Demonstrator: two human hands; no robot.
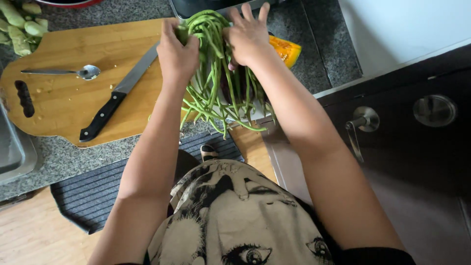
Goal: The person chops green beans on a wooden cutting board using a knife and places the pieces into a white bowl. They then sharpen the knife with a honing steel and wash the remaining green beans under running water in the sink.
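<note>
A thick bundle of long green beans [214, 73] hangs over the counter's front edge, its ends drooping down. My left hand [175, 53] grips the bundle's top from the left side. My right hand [249, 35] presses on the bundle from the right with its fingers spread. Under the beans lies something white, mostly hidden. A dark purple vegetable shows between the strands below my right hand.
A wooden cutting board [64, 98] carries a black-handled knife [117, 93] and a metal spoon [73, 72]. An orange squash piece [286, 50] lies right of the beans. Green peelings [19, 24] sit far left. A sink edge [14, 152], a dark floor mat [93, 196] and a cabinet handle [360, 122] show.
</note>
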